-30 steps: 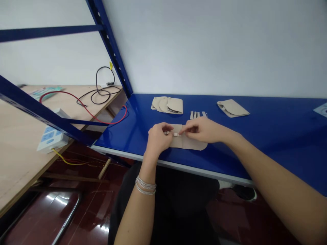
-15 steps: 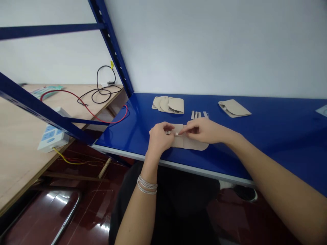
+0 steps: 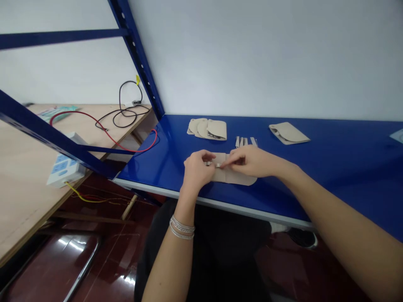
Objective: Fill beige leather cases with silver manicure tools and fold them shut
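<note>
On the glossy blue tabletop (image 3: 283, 172), beneath my hands, lies a flat, smooth beige pouch (image 3: 239, 178), long axis roughly nine to three, rounded end toward three. My left hand (image 3: 198, 168) curls narrowly at nine, my right hand (image 3: 255, 161) points a forefinger inward; I cannot tell what either grips.

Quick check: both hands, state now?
Left hand: fingers curled at the case; grip cannot be told.
Right hand: index finger extended at the case; grip unclear.
</note>
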Available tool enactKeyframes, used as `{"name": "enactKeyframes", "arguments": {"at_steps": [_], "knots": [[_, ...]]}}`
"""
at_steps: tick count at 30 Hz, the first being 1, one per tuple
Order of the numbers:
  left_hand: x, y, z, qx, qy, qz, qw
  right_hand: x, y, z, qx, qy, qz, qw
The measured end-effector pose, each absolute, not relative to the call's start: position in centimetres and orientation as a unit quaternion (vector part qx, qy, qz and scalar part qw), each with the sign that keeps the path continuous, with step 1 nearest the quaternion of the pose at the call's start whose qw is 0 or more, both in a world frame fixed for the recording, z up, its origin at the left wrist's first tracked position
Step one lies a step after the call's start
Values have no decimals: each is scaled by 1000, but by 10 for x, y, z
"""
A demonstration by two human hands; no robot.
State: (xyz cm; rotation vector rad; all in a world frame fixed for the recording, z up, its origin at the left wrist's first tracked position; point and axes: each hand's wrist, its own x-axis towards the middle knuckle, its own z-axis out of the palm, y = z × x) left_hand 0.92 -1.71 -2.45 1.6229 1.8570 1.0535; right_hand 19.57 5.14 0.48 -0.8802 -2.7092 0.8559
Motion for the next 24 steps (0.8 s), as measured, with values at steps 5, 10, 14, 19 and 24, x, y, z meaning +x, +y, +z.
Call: {"name": "enactKeyframes", "arguments": {"at_steps": [5, 10, 14, 19, 24], "knots": [[10, -17, -25, 589, 671, 389, 226, 196, 51, 5, -300, -910, 273, 87], [9, -16, -27, 585, 672, 392, 229, 195, 51, 4, -297, -912, 268, 87], [9, -16, -26, 583, 670, 397, 230, 196, 52, 3, -294, -913, 269, 88], [9, -16, -26, 585, 671, 394, 230, 196, 52, 4, -293, -913, 270, 87], [9, -16, -27, 588, 672, 391, 223, 195, 51, 4, -290, -914, 271, 84]]}}
